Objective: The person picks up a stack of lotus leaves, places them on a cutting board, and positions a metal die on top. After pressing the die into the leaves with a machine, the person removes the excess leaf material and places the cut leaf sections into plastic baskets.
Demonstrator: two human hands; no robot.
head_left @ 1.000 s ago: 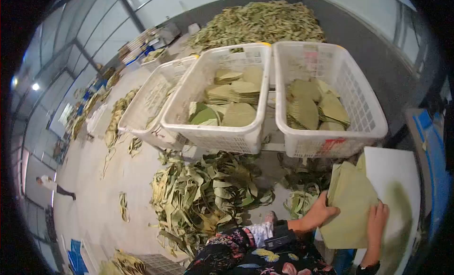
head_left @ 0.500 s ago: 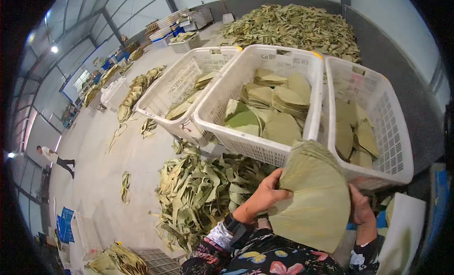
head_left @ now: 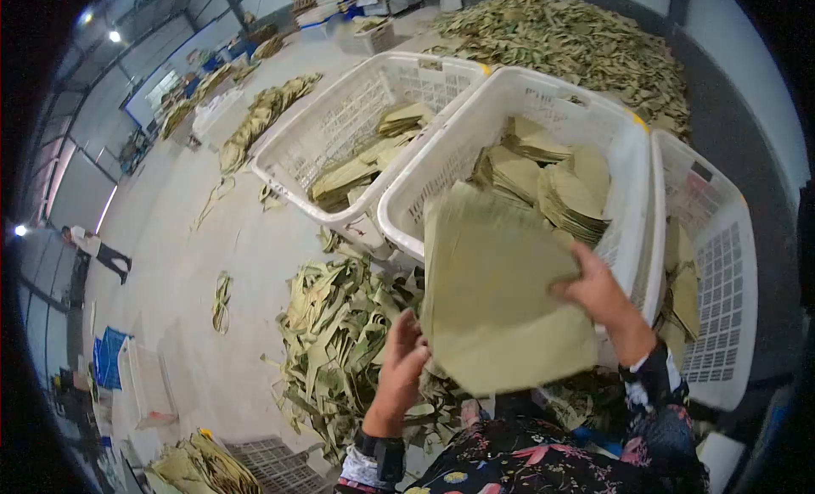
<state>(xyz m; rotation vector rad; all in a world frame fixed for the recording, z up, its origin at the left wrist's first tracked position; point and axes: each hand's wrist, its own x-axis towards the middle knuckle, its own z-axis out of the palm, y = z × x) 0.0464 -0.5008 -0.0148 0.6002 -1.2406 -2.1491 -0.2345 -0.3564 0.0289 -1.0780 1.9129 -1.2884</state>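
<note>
we hold a stack of trimmed leaves (head_left: 497,299) over the middle basket (head_left: 632,167): left hand (head_left: 401,367) steadies its edge, right hand (head_left: 598,292) pinches the far side; light, floppy, likely to fan apart.

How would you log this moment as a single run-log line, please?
left hand: on stack edge | right hand: gripping leaf stack | stack: over middle basket rim | floor: leaf scraps
</note>
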